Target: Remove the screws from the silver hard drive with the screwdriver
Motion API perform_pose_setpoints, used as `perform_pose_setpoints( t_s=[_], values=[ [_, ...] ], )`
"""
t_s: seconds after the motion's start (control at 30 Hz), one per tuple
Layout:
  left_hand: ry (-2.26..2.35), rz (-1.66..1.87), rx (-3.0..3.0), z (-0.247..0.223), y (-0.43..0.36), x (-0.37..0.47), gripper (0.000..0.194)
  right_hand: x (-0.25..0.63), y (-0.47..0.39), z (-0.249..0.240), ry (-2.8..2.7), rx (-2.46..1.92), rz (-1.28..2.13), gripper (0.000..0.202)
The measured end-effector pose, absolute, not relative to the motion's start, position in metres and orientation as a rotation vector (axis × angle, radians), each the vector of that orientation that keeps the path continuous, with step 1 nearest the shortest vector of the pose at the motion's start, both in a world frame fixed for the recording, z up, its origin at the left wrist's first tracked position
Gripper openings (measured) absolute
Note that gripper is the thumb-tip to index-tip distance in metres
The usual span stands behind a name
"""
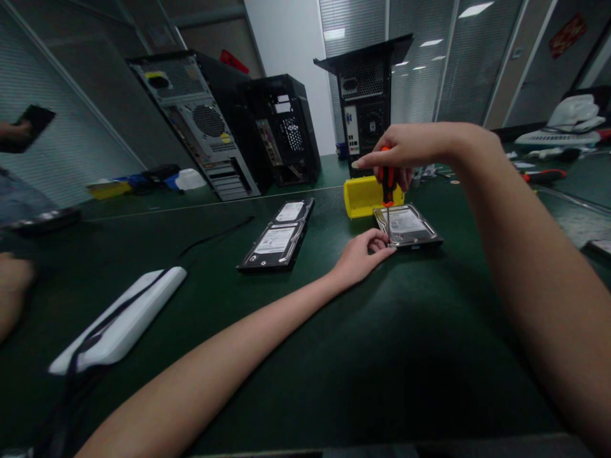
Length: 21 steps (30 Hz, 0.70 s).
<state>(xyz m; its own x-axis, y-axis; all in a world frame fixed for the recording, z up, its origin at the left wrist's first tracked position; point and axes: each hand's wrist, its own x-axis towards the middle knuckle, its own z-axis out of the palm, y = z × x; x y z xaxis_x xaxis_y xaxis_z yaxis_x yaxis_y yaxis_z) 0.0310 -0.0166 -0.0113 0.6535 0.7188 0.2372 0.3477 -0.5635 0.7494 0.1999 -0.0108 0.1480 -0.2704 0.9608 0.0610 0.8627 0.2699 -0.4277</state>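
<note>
My right hand (pixel 403 149) grips a red and black screwdriver (pixel 388 184) from above, its index finger stretched out to the left. The shaft stands nearly upright, its tip at the front left corner of a hard drive (pixel 410 224) that lies label up on the table. At that same corner my left hand (pixel 363 254) is closed, thumb and curled fingers against the drive's edge close to the screwdriver tip. Whatever sits under the tip is hidden by the fingers. Just behind the drive stands a yellow plastic box (pixel 365 197).
Two more hard drives (pixel 274 240) lie to the left on the green table (pixel 305 356). A white power strip (pixel 128 318) with a dark cable is at the near left. Computer cases (pixel 210 121) stand along the back. Another person's hand (pixel 14 289) shows at the left edge.
</note>
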Motion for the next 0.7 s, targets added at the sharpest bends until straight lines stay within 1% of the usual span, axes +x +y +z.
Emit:
perform_pose_setpoints(
  t_s=[0.13, 0.33, 0.4, 0.53, 0.7],
  values=[
    [0.837, 0.689, 2.205, -0.01, -0.017, 0.03, 0.028, 0.201, -0.01, 0.15, -2.216, -1.641, 0.508, 0.062],
    [0.85, 0.687, 2.212, -0.01, -0.017, 0.03, 0.029, 0.196, -0.013, 0.15, -2.233, -1.572, 0.537, 0.038],
    [0.843, 0.697, 2.211, -0.01, -0.017, 0.031, 0.028, 0.193, -0.013, 0.149, -2.254, -1.528, 0.566, 0.034],
    [0.852, 0.689, 2.211, -0.01, -0.018, 0.031, 0.029, 0.188, -0.013, 0.148, -2.302, -1.452, 0.562, 0.032],
    [0.859, 0.69, 2.219, -0.009, -0.019, 0.032, 0.029, 0.192, -0.01, 0.148, -2.309, -1.471, 0.537, 0.037]
  ],
)
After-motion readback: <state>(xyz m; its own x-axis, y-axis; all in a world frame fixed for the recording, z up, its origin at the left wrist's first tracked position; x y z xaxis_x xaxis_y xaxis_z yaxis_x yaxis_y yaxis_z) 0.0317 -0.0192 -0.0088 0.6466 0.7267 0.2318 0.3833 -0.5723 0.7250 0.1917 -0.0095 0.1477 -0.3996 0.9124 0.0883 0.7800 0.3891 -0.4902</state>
